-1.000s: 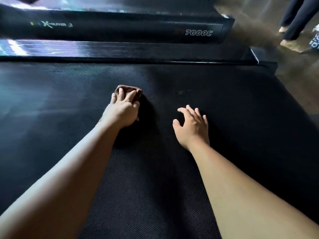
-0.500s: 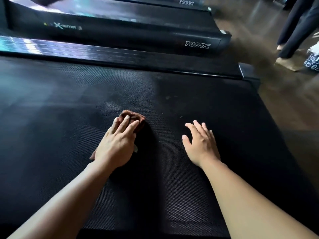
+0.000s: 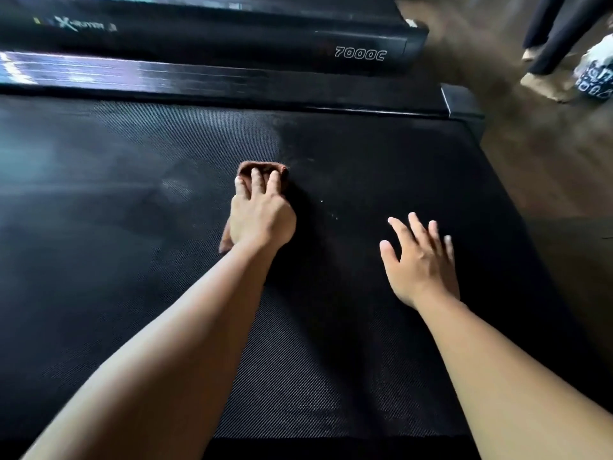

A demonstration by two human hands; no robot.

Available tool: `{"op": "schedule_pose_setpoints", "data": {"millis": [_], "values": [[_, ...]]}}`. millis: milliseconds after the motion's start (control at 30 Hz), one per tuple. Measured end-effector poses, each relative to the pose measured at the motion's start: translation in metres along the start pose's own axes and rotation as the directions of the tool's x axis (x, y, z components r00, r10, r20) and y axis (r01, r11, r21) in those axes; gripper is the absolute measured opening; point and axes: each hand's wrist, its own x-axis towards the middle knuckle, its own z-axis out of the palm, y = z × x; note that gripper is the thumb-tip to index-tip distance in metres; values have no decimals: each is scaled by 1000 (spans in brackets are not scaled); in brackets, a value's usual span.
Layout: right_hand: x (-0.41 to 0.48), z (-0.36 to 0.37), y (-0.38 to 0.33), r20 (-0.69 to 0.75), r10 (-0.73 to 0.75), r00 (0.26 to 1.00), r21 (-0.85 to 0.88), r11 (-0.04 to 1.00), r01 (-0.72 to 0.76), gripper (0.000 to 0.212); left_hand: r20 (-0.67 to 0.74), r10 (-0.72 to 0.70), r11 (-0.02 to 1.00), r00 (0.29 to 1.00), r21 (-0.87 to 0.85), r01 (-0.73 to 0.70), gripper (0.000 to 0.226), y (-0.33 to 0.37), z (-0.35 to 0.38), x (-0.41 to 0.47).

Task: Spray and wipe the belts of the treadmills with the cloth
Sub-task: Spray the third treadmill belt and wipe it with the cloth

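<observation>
The black textured treadmill belt (image 3: 116, 247) fills most of the head view. My left hand (image 3: 260, 214) presses a brown cloth (image 3: 263, 168) flat on the belt near its middle; the cloth shows ahead of my fingertips and behind my wrist, the rest is hidden under the palm. My right hand (image 3: 419, 257) rests on the belt to the right, fingers spread, holding nothing. A duller streaked patch lies on the belt left of the cloth. No spray bottle is visible.
A glossy side rail (image 3: 199, 79) borders the belt's far edge, and a second treadmill marked 7000C (image 3: 360, 54) lies beyond it. Wooden floor (image 3: 547, 167) runs along the right. A person's legs (image 3: 547, 34) and a patterned bag (image 3: 595, 78) stand at the top right.
My left hand has slid the cloth to the right and a little farther across the belt. My right hand shifted right and spread wider. The camera view dipped and swung.
</observation>
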Motion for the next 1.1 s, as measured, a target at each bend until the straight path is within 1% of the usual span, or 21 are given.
{"op": "schedule_pose_setpoints", "data": {"millis": [67,133,200,267,333,367,433,533,600,633,667,733,767,833,867,900,967,1033,1100], "values": [[0,5,0,-21,1,1000,1,1000,-1,55,-55,-6,992,998,-125,-1,65,49,2,-16],[1,6,1,-27,-1,1000,-4,1000,1,55,-87,38,975,995,-216,-56,63,96,-2,-37],[2,5,2,-23,-9,1000,-20,1000,8,55,-110,134,961,985,-227,-156,68,122,5,-53],[2,4,3,-19,-7,1000,-28,1000,6,56,-77,210,954,975,-202,-221,74,128,10,-68],[3,4,2,-20,3,1000,-18,1000,-4,56,-86,257,940,963,-207,-270,69,120,15,-79],[4,5,1,-25,7,1000,-13,1000,-7,56,-92,283,939,955,-175,-295,68,112,16,-85],[4,6,1,-38,10,999,-4,1000,-10,56,-90,333,939,939,-56,-339,72,85,21,-84],[2,7,1,-49,3,999,-14,1000,-3,56,-54,305,952,951,17,-304,89,32,19,-72],[2,7,1,-51,-2,999,-24,1000,1,57,-80,285,958,955,51,-282,94,-1,11,-58],[3,7,1,-54,-3,999,-24,1000,1,57,-93,279,960,956,60,-274,93,-14,3,-50],[3,7,1,-57,-2,998,-26,1000,0,58,-112,257,966,960,41,-254,88,-23,-6,-41],[4,8,1,-56,-1,998,-36,999,-1,59,-134,178,984,975,4,-179,68,-34,-19,-19],[4,8,1,-58,-2,998,-39,999,0,59,-131,171,985,977,16,-171,58,-35,-24,-7],[4,8,1,-62,-4,998,-42,999,2,60,-115,193,980,974,66,-187,53,-33,-30,20],[5,9,1,-64,-5,998,-45,999,2,60,-97,189,981,977,62,-183,56,-30,-32,33],[4,8,1,-66,-4,998,-44,999,2,60,-69,152,988,986,34,-150,63,-28,-34,47],[3,8,0,-74,-5,997,-44,999,2,60,-46,123,992,991,15,-123,86,-22,-30,82],[3,8,-1,-69,-9,998,-44,999,6,59,-6,156,986,988,59,-155,101,-8,-23,112],[3,7,0,-47,-6,999,-30,1000,5,58,28,244,965,969,91,-245,103,21,-10,130]]}}
